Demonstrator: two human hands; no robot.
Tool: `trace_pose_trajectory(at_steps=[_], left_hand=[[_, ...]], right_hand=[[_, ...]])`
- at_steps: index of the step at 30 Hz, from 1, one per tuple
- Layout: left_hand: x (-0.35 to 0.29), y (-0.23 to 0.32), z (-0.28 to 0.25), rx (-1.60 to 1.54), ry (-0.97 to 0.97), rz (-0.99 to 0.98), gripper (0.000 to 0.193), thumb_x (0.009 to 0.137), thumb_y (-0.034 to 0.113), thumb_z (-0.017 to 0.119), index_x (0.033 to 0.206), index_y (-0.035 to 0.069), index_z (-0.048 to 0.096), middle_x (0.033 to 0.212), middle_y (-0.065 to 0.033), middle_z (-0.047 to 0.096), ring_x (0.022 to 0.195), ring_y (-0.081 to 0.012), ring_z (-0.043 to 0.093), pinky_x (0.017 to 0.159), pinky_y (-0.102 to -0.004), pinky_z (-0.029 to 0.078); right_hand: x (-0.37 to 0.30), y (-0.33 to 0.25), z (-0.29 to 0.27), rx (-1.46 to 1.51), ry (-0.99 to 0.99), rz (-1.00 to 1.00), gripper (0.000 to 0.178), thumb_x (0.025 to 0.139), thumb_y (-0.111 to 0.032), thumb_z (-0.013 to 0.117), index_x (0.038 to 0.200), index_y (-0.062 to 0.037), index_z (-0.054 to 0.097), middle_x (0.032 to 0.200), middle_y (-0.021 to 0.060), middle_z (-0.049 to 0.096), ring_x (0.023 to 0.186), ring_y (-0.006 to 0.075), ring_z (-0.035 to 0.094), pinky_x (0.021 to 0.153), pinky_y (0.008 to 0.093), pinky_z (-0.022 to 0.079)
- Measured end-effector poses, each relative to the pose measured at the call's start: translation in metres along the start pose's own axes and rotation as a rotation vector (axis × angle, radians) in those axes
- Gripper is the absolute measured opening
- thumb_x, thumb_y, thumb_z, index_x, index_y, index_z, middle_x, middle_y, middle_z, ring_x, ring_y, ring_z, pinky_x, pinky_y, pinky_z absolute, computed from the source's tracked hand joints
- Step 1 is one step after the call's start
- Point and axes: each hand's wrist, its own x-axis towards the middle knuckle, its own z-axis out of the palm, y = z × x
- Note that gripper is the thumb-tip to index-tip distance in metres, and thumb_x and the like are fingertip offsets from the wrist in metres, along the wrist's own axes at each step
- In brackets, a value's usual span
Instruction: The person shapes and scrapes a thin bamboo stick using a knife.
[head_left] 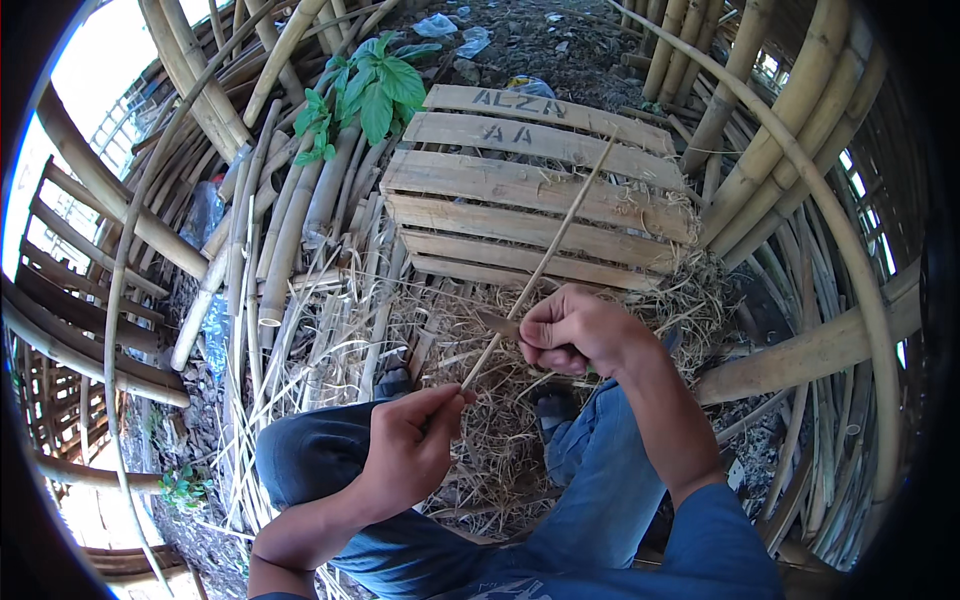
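A long, thin bamboo stick (558, 240) slants from low centre up to the right, its far end over a wooden crate. My left hand (412, 445) is closed around its near end, above my left knee. Higher and to the right, my right hand (575, 330) grips a small knife (497, 324), whose blade points left and lies against or just over the stick. The knife's handle is mostly hidden inside my fist. Curled shavings (490, 470) cover the ground between my legs.
The slatted wooden crate (530, 190) lies in front of me. Bamboo poles and split strips (245, 290) pile up at the left, and thick poles (800, 150) lean at the right. A leafy green plant (372, 95) grows at the back left. Plastic scraps (436, 25) lie farther off.
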Motion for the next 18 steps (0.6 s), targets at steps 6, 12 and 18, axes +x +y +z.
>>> trace_pose_trajectory(at_steps=[6,12,18], left_hand=[[-0.001,0.011,-0.001,-0.006,-0.056,-0.047,0.019,0.093,0.006,0.051,0.099,-0.006,0.065,0.068,0.0001,0.057,0.063,-0.0037,0.048,0.056,-0.0197,0.039],[-0.004,0.009,-0.003,0.044,-0.035,-0.03,0.018,0.092,0.005,0.052,0.098,-0.007,0.065,0.068,-0.0005,0.058,0.062,-0.0036,0.048,0.055,-0.0196,0.04],[-0.002,0.007,-0.001,0.061,-0.029,-0.019,0.018,0.092,0.004,0.052,0.099,-0.007,0.065,0.068,-0.0011,0.059,0.062,-0.0039,0.049,0.055,-0.0198,0.041]], right_hand=[[-0.002,-0.001,-0.041,0.158,0.213,-0.111,0.022,0.089,-0.007,0.049,0.071,0.0015,0.058,0.05,-0.0004,0.045,0.037,0.0048,0.035,0.033,0.0211,0.024],[-0.004,-0.001,-0.033,0.136,0.196,-0.081,0.022,0.09,-0.008,0.051,0.072,0.0022,0.059,0.052,-0.0007,0.046,0.037,0.0053,0.035,0.033,0.0217,0.024],[0.0,-0.001,-0.028,0.085,0.209,-0.079,0.025,0.09,-0.011,0.05,0.068,0.0002,0.057,0.048,-0.0016,0.042,0.036,0.0058,0.032,0.033,0.0222,0.023]])
